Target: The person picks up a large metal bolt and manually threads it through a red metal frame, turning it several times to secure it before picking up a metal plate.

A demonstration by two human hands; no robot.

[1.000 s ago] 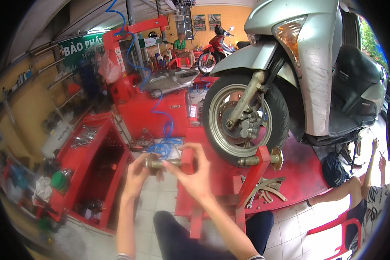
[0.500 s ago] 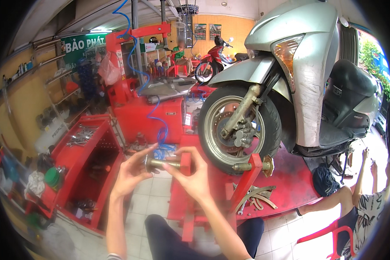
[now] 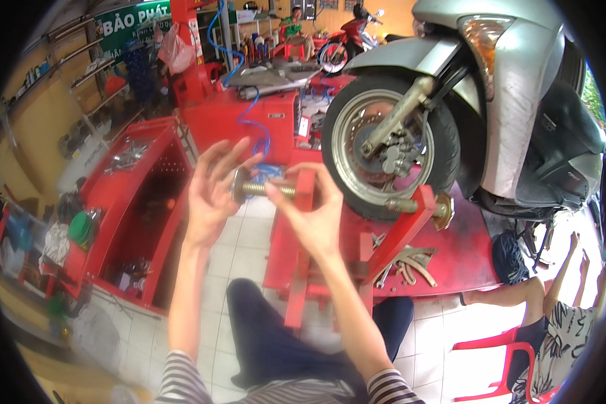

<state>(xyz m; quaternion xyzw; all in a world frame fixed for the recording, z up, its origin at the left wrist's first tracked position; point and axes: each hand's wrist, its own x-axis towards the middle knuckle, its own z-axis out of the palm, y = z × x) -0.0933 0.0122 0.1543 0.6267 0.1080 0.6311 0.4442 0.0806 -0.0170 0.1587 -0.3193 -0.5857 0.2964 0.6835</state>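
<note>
A threaded clamp screw (image 3: 257, 189) with a round metal disc (image 3: 238, 185) on its left end runs into a red steel upright (image 3: 304, 190). My left hand (image 3: 209, 195) is beside the disc, its fingers spread apart; whether the thumb touches the rim is hard to see. Around the upright curls my right hand (image 3: 314, 214), its thumb and fingertips closed on the screw's threads. To the right, a second screw (image 3: 402, 205) passes through the matching slanted red arm (image 3: 411, 225), with a disc (image 3: 442, 212) on its outer end.
A silver scooter (image 3: 505, 101) with its front wheel (image 3: 390, 148) stands on a red lift platform (image 3: 451, 252). Wrenches and curved metal parts (image 3: 411, 266) lie there. A red tool cabinet (image 3: 138, 215) is at left. A person sits by a red chair (image 3: 512, 357) at right; another is farther back.
My left hand's fingers have opened wider and lifted around the disc. The right hand stays at the screw. The whole view has tilted downward, so the scene sits higher.
</note>
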